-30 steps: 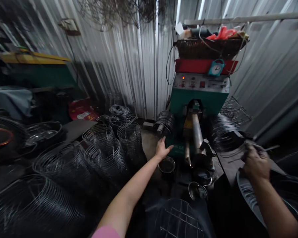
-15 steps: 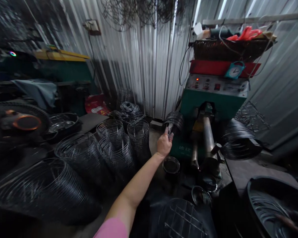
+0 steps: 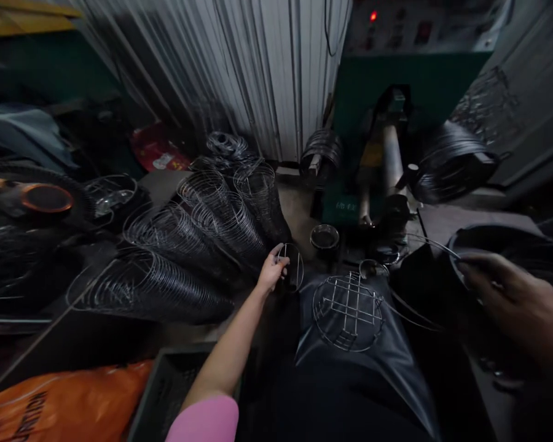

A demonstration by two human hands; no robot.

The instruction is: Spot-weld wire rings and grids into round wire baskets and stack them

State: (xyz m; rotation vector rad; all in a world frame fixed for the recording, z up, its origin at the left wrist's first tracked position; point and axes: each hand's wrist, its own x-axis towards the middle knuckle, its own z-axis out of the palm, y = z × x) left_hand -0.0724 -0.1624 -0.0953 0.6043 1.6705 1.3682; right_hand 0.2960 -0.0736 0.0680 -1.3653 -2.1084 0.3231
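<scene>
Wire grid (image 3: 346, 305) on the lap, 5 o'clock — looks light but stiff, I'd grab its rim. Left hand (image 3: 271, 273), 6 o'clock, pinches a barred ring (image 3: 302, 270); right hand (image 3: 511, 291), 4 o'clock, grips thin curved wire (image 3: 442, 247) — probably springy. Ring stacks (image 3: 239, 224) at 9.

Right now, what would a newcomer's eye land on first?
Probably the stacks of wire rings left of centre, and the orange bag at lower left. Then the round wire grid on the dark lap, between the left hand, pinching a small wire ring, and the right hand, holding a curved wire. A red light glows on the green machine, upper right.
</scene>
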